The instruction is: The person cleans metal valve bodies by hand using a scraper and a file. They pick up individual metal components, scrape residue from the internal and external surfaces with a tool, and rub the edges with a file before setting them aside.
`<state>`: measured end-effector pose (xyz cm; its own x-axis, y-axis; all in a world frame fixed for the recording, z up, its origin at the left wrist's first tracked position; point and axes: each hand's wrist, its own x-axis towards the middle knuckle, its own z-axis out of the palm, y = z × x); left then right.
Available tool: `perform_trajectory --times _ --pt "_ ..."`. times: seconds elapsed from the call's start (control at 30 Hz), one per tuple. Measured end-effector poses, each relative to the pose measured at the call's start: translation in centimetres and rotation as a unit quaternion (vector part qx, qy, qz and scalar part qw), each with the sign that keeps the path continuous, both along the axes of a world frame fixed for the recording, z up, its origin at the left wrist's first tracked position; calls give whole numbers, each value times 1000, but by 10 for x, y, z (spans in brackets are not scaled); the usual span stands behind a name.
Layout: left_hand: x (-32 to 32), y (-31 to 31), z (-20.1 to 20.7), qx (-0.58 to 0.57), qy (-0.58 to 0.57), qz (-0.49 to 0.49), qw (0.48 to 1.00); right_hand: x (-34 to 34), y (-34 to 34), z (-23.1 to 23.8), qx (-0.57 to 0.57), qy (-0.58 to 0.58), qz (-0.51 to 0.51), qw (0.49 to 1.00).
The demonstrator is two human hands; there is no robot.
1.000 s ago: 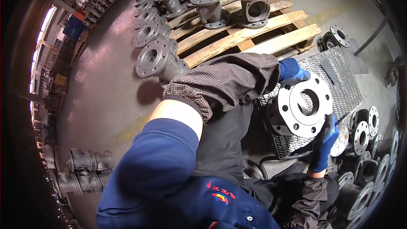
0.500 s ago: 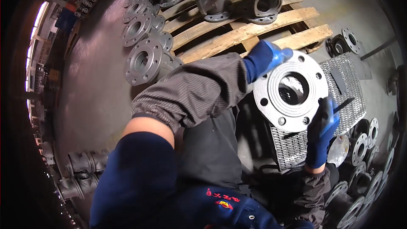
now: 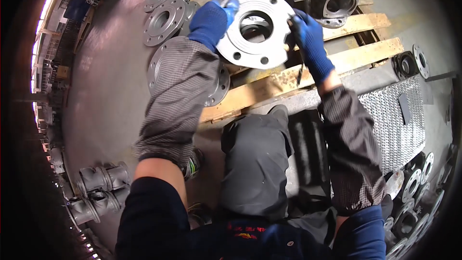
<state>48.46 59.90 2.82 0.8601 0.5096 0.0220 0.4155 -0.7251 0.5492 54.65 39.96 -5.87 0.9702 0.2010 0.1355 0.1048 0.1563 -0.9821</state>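
A flanged metal casting (image 3: 280, 26), probably a valve body, is lifted over the near edge of the wooden pallet. Its bright round face, with bolt holes around a wide bore, is turned up toward me; most of the body behind is hidden. My left hand (image 3: 211, 20), in a blue coated glove, grips the rim at its left, thumb on the face. On the right side, my gloved right hand (image 3: 310, 36) is closed at the rim. Something dark and slim shows by its fingers, and I cannot make out what it is.
Dark flanged castings (image 3: 337, 2) stand on the wooden pallet (image 3: 356, 62). More castings (image 3: 166, 21) line its left side. To my right is a metal mesh-topped stand (image 3: 390, 115) with a dark flat strip (image 3: 404, 108). Several flanged pieces (image 3: 411, 183) lie beyond it.
Both hands have carried the casting from above the mesh-topped stand, leftward and away from me, to the pallet. The right hand has shifted from the rim's lower right to its right side.
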Motion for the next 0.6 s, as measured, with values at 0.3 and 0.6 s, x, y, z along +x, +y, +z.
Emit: perform_trajectory --times 0.3,0.6 --pt "12 -23 1 247 140 -345 894 11 -2 9 -151 -1 18 988" --pt "4 -31 -34 223 54 -195 954 -142 -198 24 -141 127 -40 981"
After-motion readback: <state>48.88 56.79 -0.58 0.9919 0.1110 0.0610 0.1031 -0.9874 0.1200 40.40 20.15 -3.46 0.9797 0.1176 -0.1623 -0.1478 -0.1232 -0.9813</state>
